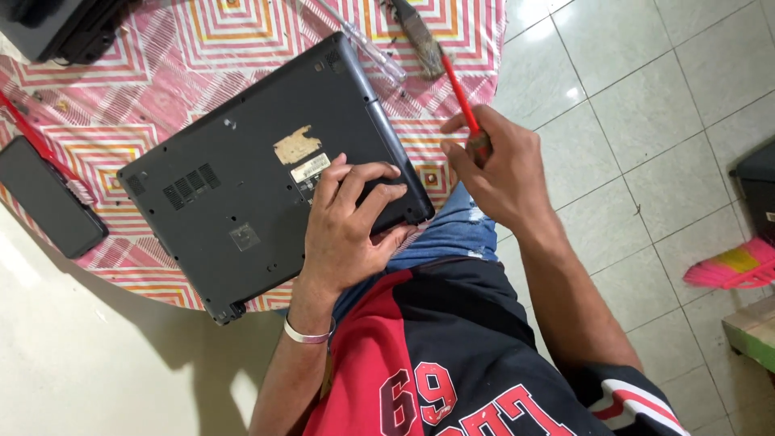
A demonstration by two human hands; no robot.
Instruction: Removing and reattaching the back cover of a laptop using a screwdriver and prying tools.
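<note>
Meanwhile left hand (pixel 349 218) lies flat (seemingly ungripping) on upturned laptop (pixel 250 186); right hand (pixel 496 165) clasps red screwdriver (pixel 462 97).

Left hand (pixel 349 216) pressed flat, fingers spread; right hand (pixel 499 165) curled in a grip

Two labels on the upturned laptop's (pixel 242 186) dark grey underside: torn tan sticker patch (pixel 296 145) near the middle, ragged edges, and just below it a small white rectangular label (pixel 311 167) with dark print, its lower end touching the fingertips of my left hand (pixel 347 226). A small grey square sticker (pixel 244 236) sits lower on the same panel. A dark phone (pixel 47 198) lies at the table's left edge, black screen, blank
</note>
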